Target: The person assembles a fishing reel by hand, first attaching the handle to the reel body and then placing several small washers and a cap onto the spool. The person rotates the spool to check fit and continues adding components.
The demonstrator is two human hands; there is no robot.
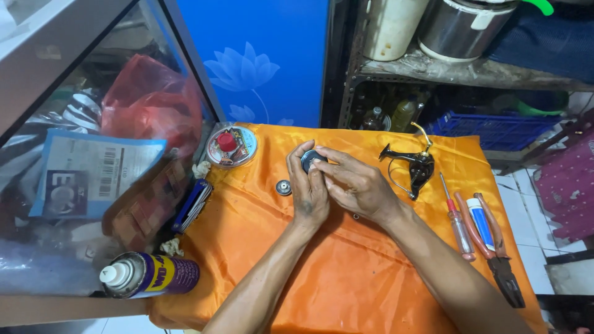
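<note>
Spray can [148,275] on orange cloth [346,272]

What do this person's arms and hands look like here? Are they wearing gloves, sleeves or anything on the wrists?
Both arms are bare up to the picture's lower edge: no sleeves show. The left hand and the right hand wear no gloves, and no watch, bracelet or ring can be seen. The left hand shows dark smudges, like grime or grease, on its back and near the wrist. The forearms are lean.

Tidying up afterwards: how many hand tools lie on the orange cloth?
2: a screwdriver right of the hands, and pliers beside it at the cloth's right edge. Others may be hidden.
</note>
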